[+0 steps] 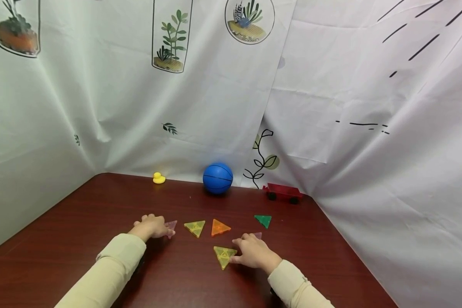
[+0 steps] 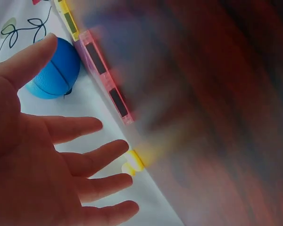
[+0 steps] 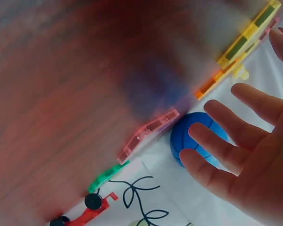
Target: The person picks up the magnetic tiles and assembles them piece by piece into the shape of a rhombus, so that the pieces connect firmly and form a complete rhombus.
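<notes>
Over the left part of the table, my left hand [image 1: 152, 226] is beside a translucent pink triangle tile [image 1: 172, 226] and partly covers it. In the left wrist view its fingers are spread and nearly straight, with nothing between them. My right hand [image 1: 253, 252] is at the right edge of a yellow triangle tile [image 1: 223, 255]; whether it touches cannot be told. Another pink tile [image 1: 258, 235] shows partly behind it. The right wrist view has these fingers extended too, holding nothing. Between and beyond the hands lie a second yellow tile [image 1: 195, 228], an orange tile [image 1: 220, 228] and a green tile [image 1: 263, 220].
Along the back of the dark red-brown table [image 1: 177, 282] stand a yellow toy duck [image 1: 158, 178], a blue ball [image 1: 217, 178] and a red toy wagon [image 1: 282, 193] with black wheels. White printed curtains [image 1: 131, 107] hang behind and at both sides.
</notes>
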Motion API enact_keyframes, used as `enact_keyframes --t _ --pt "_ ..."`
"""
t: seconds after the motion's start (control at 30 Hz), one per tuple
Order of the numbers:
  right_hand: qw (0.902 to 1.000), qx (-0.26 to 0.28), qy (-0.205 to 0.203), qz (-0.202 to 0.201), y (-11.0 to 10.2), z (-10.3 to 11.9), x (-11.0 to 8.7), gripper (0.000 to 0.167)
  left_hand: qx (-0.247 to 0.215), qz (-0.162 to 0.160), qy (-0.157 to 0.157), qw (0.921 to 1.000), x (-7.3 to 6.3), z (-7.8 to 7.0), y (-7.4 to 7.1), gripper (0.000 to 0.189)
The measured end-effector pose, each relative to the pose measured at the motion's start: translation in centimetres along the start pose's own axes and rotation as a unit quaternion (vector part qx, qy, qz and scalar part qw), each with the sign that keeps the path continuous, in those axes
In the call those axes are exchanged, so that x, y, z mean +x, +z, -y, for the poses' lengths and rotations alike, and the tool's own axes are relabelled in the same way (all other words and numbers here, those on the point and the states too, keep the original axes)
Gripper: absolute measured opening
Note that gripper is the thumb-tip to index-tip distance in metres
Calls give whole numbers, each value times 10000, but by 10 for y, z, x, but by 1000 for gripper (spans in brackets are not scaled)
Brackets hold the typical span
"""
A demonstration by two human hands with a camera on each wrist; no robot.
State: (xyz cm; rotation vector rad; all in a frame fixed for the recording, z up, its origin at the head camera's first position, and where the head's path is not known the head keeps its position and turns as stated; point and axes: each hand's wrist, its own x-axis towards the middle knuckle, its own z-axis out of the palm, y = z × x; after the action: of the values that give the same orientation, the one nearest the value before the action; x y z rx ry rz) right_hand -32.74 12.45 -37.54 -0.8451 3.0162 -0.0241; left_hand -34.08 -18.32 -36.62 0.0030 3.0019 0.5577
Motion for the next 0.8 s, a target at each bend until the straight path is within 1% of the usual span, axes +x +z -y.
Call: enact_keyframes --t 0.07,0.23,0.3,0.43,0.5,0.6,0.67,0.8 --pt "10000 -66 -8 -1 1 1 0 57 -3 52 -69 10000 1 -1 1 37" --pt "9997 -226 -77 -58 3 4 0 52 10 161 -256 9995 2 -4 4 45" --pt "9995 -280 -117 -86 3 4 1 50 10 175 -312 9994 2 -4 4 43" --pt "9990 -373 -205 -107 4 6 1 46 55 152 -438 9989 4 -6 5 31" --pt "9989 -407 -224 -100 5 6 1 45 93 144 -556 9983 7 -7 5 30" --pt "9988 -421 -221 -71 5 6 1 45 148 114 -708 9973 9 -7 5 35" --pt "9989 -414 -219 -54 5 6 0 45 180 98 -755 9969 10 -8 5 37" --pt "9991 -370 -221 -48 4 4 0 45 232 47 -720 9971 11 -10 5 36"
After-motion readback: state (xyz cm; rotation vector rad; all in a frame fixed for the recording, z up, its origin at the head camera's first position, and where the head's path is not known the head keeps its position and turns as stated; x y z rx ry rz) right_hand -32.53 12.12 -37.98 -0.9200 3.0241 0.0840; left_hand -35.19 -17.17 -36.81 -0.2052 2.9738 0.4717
